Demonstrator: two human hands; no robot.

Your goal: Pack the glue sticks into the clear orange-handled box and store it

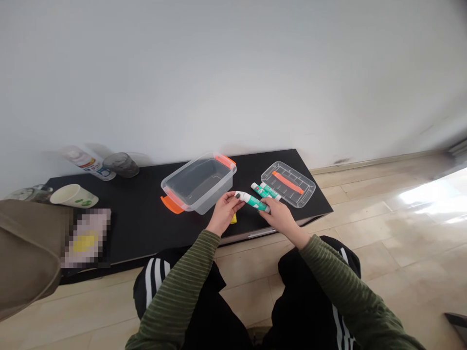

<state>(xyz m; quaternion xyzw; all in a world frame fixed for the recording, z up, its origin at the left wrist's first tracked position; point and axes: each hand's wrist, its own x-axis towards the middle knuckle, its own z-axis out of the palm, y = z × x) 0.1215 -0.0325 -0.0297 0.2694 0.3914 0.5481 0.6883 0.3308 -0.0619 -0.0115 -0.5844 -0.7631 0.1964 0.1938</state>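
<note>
Between my two hands is a green and white glue stick [255, 201], tilted above the front of the black cabinet top. My left hand [226, 209] pinches its white cap end, and my right hand [279, 214] has its fingers closed round the other end. Just behind my right hand, more green and white glue sticks [258, 189] lie side by side on the cabinet. A small yellow object [234, 219] shows partly beneath my left hand; its kind is hidden.
A clear plastic box [213, 197] with orange latches stands open, left of my hands. Its clear lid [306, 192] with an orange handle lies at right. Further left are a paper cup [75, 196], a glass [124, 165], a spray can [87, 163] and a brown cloth-like shape [29, 257].
</note>
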